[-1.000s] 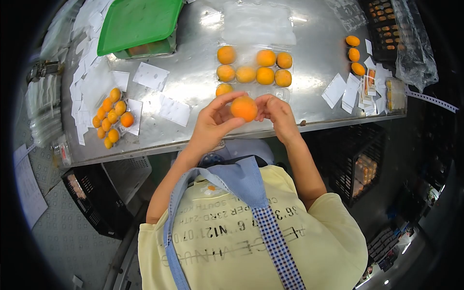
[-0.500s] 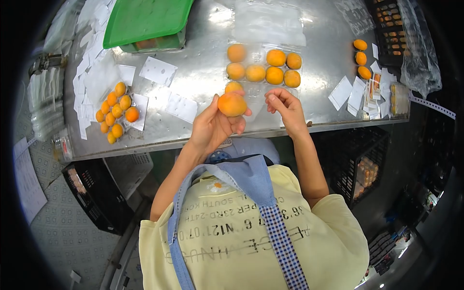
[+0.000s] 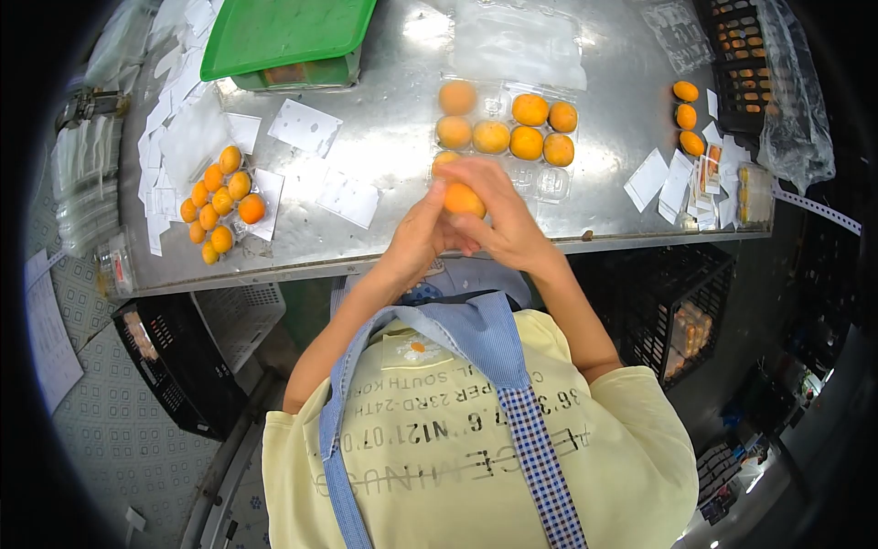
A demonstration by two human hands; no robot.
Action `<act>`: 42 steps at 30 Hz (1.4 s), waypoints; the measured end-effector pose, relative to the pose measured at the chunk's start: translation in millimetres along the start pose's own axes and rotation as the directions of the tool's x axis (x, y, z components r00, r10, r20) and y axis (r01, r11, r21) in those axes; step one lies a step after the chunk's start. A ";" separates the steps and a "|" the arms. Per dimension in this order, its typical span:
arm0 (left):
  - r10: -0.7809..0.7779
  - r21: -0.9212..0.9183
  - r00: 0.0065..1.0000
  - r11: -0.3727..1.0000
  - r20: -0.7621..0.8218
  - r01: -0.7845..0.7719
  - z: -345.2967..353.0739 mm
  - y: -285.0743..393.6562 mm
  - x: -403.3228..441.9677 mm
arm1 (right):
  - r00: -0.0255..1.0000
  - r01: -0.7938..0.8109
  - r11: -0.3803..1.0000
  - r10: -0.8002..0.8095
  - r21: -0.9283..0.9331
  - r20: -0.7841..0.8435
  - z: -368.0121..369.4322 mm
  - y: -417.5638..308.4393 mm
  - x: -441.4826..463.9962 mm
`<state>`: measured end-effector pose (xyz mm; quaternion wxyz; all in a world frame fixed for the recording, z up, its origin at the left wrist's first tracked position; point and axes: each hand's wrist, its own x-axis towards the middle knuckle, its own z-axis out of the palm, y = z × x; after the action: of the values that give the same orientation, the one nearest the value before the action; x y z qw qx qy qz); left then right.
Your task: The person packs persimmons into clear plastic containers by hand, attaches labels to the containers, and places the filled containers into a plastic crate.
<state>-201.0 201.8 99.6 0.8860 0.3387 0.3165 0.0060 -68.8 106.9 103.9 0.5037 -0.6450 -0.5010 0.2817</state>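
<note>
Head view shows the orange fruit [image 3: 464, 200] held between both hands just above the near edge of the surface [image 3: 393, 119], in front of the near left corner of a clear tray [image 3: 551, 186]. The left hand [image 3: 422, 232] cups it from the left and below, its grip narrow, probably so that the round fruit rests in the palm and cannot roll out. The right hand [image 3: 506, 216] arches over the top, its grip likewise closed around the fruit, fingers above and thumb lower down; how the two share the pressure cannot be told. Eight fruits [image 3: 491, 137] sit in the tray, the nearest partly hidden by the right hand; its molded cups seem meant to keep them apart and steady. A cloudy plastic sheet [image 3: 519, 46] lies flat beyond the tray's far side. Toward the surface's near left corner lies a cluster of fruits [image 3: 221, 201], bunched closely, perhaps for an easy reach by the left arm. Near the right edge stand three fruits [image 3: 686, 117] in a line, with white cards [image 3: 647, 178] spread between them and the near edge, likely fanned for picking up singly.
</note>
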 end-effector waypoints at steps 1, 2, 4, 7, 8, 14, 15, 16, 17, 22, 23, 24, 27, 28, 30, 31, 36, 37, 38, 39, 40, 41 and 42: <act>0.019 0.022 1.000 1.000 0.000 -0.019 1.6 -0.5 0.0 | 1.000 0.006 1.000 -0.006 -0.010 0.011 6.5 -1.4 2.3; 0.040 0.043 0.999 0.998 0.000 -0.040 3.1 -0.8 -0.3 | 0.998 0.000 1.000 -0.001 -0.013 -0.064 13.7 -3.7 2.1; 0.027 0.035 0.999 0.999 -0.021 -0.026 6.4 0.8 -4.0 | 0.997 -0.046 0.999 0.047 0.022 -0.059 14.7 -3.2 4.2; 0.001 -0.069 0.997 0.998 0.082 0.005 -0.4 1.7 -6.3 | 0.921 -0.384 0.831 0.377 0.403 0.100 8.5 -6.0 5.1; -0.004 -0.118 0.990 0.993 0.138 0.020 -3.3 2.1 -6.7 | 0.903 -0.422 0.773 0.405 0.473 0.145 6.8 -7.8 6.5; 0.138 -0.309 0.967 0.949 0.214 -0.067 -12.9 14.5 -16.8 | 0.952 -0.261 0.799 0.305 0.542 0.008 18.9 -6.5 9.8; 0.187 -0.241 0.970 0.959 0.157 -0.146 -16.0 17.4 -20.5 | 0.954 -0.259 0.830 0.301 0.493 -0.007 21.1 -7.6 10.5; 0.238 -0.167 0.966 0.961 0.103 -0.219 -19.1 22.0 -25.6 | 0.955 -0.256 0.859 0.297 0.444 -0.023 23.0 -9.0 10.8; 0.291 -0.087 0.955 0.954 0.052 -0.286 -23.1 25.3 -30.2 | 0.956 -0.253 0.884 0.291 0.394 -0.038 25.4 -10.6 11.4; 0.530 0.281 0.845 0.822 -0.063 -0.495 -61.8 27.5 -53.2 | 0.956 -0.292 0.901 0.282 0.320 0.079 55.3 -27.9 21.1; 0.555 0.334 0.828 0.797 -0.077 -0.503 -71.7 26.8 -58.1 | 0.947 -0.323 0.891 0.303 0.320 0.111 64.6 -31.8 24.9; 0.569 0.382 0.817 0.777 -0.088 -0.500 -80.2 28.0 -64.1 | 0.955 -0.297 0.910 0.280 0.290 0.100 75.8 -36.7 29.9; 0.628 0.511 0.769 0.703 -0.121 -0.494 -105.7 29.5 -82.7 | 0.969 -0.246 0.946 0.232 0.212 0.088 114.4 -51.0 44.1; 0.660 0.550 0.741 0.668 -0.126 -0.501 -116.7 29.8 -87.5 | 0.969 -0.243 0.950 0.229 0.194 0.091 127.5 -54.5 49.0; 0.704 0.604 0.697 0.616 -0.134 -0.506 -136.8 34.1 -99.4 | 0.967 -0.247 0.952 0.230 0.180 0.112 152.2 -58.8 59.2; 0.717 0.618 0.682 0.602 -0.141 -0.506 -146.4 36.9 -106.2 | 0.963 -0.256 0.949 0.235 0.183 0.130 164.2 -59.7 64.2; 0.721 0.585 0.596 0.667 -0.353 -0.461 -207.5 40.3 -156.5 | 0.960 -0.146 0.988 0.132 0.040 0.246 222.9 -70.6 99.5; 0.687 0.501 0.575 0.722 -0.444 -0.477 -225.2 34.0 -165.2 | 0.956 -0.081 0.997 0.083 -0.021 0.281 235.6 -72.5 108.9; 0.676 0.475 0.512 0.736 -0.529 -0.482 -241.9 28.9 -174.7 | 0.948 -0.012 0.997 0.037 -0.081 0.317 248.2 -74.3 118.0; 0.656 0.448 0.447 0.748 -0.608 -0.489 -257.3 24.1 -183.9 | 0.940 0.083 0.986 -0.029 -0.144 0.341 261.0 -76.6 125.7; 0.645 0.428 0.403 0.748 -0.650 -0.507 -273.0 19.6 -193.3 | 0.925 0.178 0.963 -0.093 -0.204 0.367 275.5 -79.2 133.2; 0.629 0.409 0.359 0.747 -0.689 -0.524 -287.1 15.5 -202.6 | 0.905 0.271 0.928 -0.154 -0.257 0.397 289.5 -80.9 141.0; 0.632 0.413 0.321 0.735 -0.706 -0.538 -299.3 11.8 -210.7 | 0.878 0.400 0.870 -0.273 -0.289 0.394 304.4 -73.1 148.8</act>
<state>-536.1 342.0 53.4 0.5544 0.4313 0.5404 0.4633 -309.1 356.5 91.4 0.3238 -0.5690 -0.7294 0.1985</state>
